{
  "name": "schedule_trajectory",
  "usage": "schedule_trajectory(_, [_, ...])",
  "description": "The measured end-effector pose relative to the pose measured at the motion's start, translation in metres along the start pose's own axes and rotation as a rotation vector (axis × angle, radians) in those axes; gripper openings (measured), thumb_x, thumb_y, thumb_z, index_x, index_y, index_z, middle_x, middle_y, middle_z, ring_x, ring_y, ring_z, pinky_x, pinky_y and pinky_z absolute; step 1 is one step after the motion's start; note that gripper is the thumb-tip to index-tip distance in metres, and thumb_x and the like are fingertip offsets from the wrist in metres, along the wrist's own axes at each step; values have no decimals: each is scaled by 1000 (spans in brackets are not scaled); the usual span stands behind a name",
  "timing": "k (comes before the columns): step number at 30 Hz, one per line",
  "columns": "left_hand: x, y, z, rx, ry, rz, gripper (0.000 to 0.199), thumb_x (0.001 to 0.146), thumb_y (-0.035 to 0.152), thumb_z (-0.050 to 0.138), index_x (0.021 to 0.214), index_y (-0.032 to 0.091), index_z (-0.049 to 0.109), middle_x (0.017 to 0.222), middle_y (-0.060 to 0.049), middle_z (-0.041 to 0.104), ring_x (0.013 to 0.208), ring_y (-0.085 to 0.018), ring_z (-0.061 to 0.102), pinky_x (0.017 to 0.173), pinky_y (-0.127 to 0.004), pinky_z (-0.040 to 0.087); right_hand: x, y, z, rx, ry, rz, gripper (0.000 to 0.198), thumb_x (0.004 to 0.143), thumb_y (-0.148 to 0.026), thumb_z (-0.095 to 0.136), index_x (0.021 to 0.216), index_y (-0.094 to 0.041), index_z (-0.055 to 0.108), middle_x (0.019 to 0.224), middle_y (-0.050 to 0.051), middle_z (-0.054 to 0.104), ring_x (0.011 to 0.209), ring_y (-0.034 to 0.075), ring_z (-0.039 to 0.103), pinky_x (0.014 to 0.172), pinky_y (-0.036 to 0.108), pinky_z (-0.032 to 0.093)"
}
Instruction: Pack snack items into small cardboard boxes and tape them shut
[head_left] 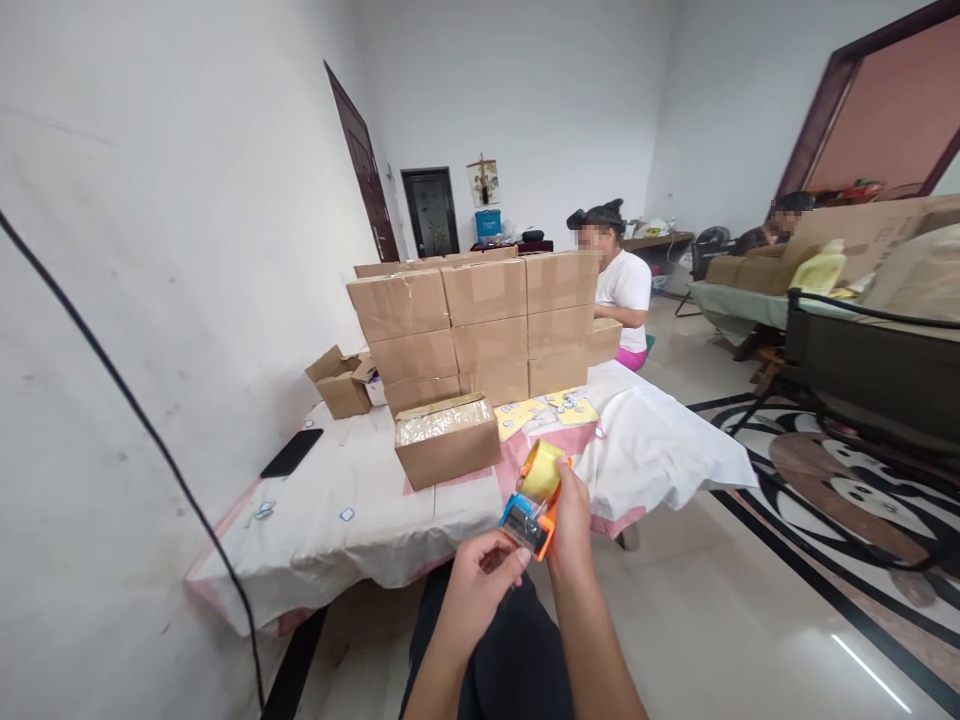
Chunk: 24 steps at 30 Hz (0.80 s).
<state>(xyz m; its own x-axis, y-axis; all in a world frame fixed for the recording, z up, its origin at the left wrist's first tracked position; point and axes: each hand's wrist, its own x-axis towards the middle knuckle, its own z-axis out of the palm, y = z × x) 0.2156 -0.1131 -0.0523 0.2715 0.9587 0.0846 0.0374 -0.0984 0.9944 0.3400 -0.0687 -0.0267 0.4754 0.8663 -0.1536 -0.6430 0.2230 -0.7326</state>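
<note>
My right hand is wrapped round an orange and blue tape dispenser, tilted above my lap at the table's front edge. A roll of yellowish packing tape sits in it. My left hand is closed, thumb and fingers pinched at the dispenser's lower end; whether they hold the tape's loose end is too small to make out. Just beyond, a cardboard box lies on the table, with shiny clear tape across its top.
Stacked cardboard boxes stand behind on the cloth-covered table. An open box and a black phone-like slab are at left. Yellow printed sheets lie by the stack. A person in white sits beyond. A black cable hangs left.
</note>
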Motion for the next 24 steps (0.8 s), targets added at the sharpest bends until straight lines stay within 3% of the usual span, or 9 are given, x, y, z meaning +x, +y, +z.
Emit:
schedule_trajectory(7, [1, -3, 6, 64, 49, 25, 47, 75, 61, 70, 59, 19, 56, 54, 1, 55, 53, -13, 49, 58, -26, 40, 2, 0, -3, 3, -17, 32, 37, 73, -52, 70, 80, -16, 70, 69, 6, 74, 60, 21, 68, 54, 31, 54])
schedule_trajectory(12, [2, -8, 5, 98, 17, 38, 46, 77, 60, 68, 60, 19, 57, 56, 0, 57, 56, -14, 50, 61, -27, 40, 3, 0, -4, 14, -9, 63, 37, 71, -52, 70, 77, -15, 69, 67, 6, 74, 56, 20, 66, 54, 31, 54])
schedule_trajectory(19, [3, -2, 6, 158, 4, 34, 45, 77, 58, 67, 58, 19, 54, 56, -1, 56, 57, -14, 47, 60, -26, 39, 2, -4, -9, -32, 42, -30, 32, 80, -50, 67, 80, -18, 68, 72, 4, 74, 60, 18, 65, 54, 28, 51])
schedule_trajectory(24, [0, -8, 13, 181, 61, 37, 39, 80, 52, 67, 62, 19, 55, 57, 1, 53, 57, -13, 45, 58, -25, 35, 4, -8, -15, -76, 76, -70, 35, 78, -53, 69, 84, -19, 67, 74, 3, 73, 64, 19, 67, 57, 29, 53])
